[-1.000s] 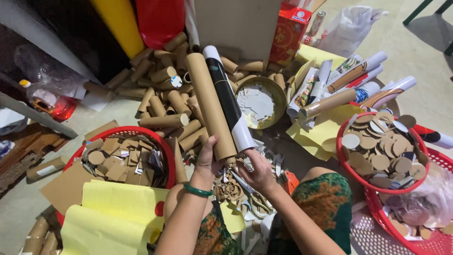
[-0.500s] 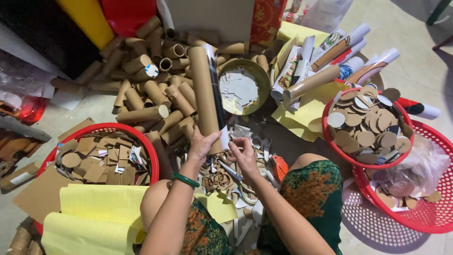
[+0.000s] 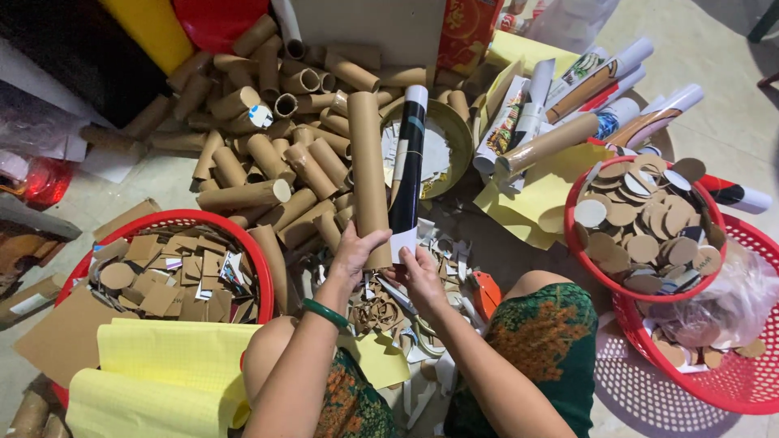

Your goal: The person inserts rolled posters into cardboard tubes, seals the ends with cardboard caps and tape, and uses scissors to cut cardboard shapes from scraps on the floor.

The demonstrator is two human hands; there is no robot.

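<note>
The left hand (image 3: 353, 253) has its grip clamped round the foot of a tall cardboard tube (image 3: 367, 174) while the right hand (image 3: 419, 269) pinches the dark poster roll (image 3: 406, 166) beside it, both likely light, stiff, easily dented, best gripped low.

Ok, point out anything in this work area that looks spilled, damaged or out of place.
Torn cardboard rings and paper scraps litter the floor under the left hand and right hand. The short cardboard tubes lie in a loose heap pointing every way. On the dark roll beside the long tube, the paper wrap hangs loose at the lower end.
</note>
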